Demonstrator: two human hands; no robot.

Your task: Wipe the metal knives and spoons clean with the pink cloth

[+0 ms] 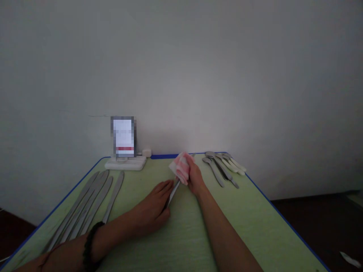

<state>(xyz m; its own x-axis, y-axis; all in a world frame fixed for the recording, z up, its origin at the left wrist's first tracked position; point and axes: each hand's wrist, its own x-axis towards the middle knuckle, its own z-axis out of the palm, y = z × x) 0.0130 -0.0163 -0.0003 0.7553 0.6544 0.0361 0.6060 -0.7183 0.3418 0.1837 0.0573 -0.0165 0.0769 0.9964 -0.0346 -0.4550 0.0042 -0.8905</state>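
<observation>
My left hand point(154, 209) rests on the green table point(184, 234) and grips the handle end of a metal knife point(172, 193). My right hand point(194, 175) is closed round a pink and white cloth point(180, 168) that wraps the far end of that knife. A dark bead bracelet point(89, 245) sits on my left wrist.
Several long metal knives point(90, 204) lie in a row at the table's left. Several spoons point(222, 168) lie at the far right. A small screen on a white stand point(124, 151) is at the back edge by the wall. The table has a blue rim.
</observation>
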